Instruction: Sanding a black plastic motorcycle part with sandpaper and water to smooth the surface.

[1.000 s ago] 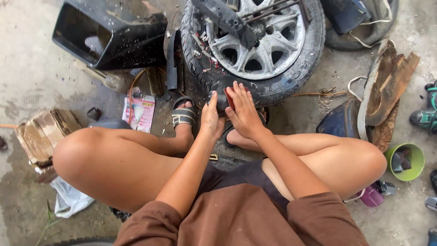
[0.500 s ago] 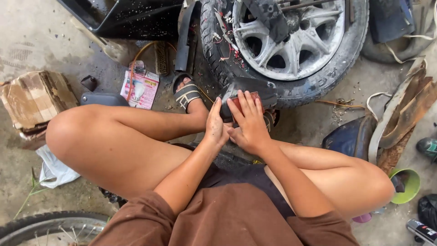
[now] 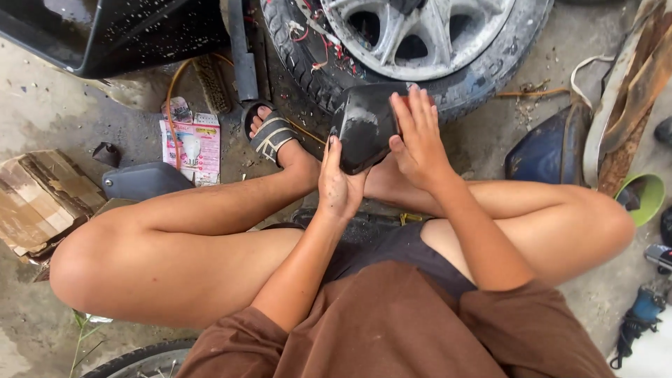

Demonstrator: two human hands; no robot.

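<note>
Left hand (image 3: 339, 183): gripping the lower left edge of a black panel (image 3: 365, 126); fingers curling behind it, thumb lying up along its front.
Right hand (image 3: 420, 136): pressing on the panel's right side; fingers (image 3: 409, 105) lying straight and slightly spread, not closing around it.
Panel: being held between both hands above the person's feet, just in front of the tyre (image 3: 462, 82).
Wheel (image 3: 413, 28): lying flat, grey spokes, coloured wires along its rim.
Floor (image 3: 56, 112): stained concrete, showing a carton (image 3: 38, 199), a pink packet (image 3: 192, 147), a green bowl (image 3: 647, 196).
Left foot: wearing a black sandal (image 3: 269, 133).
</note>
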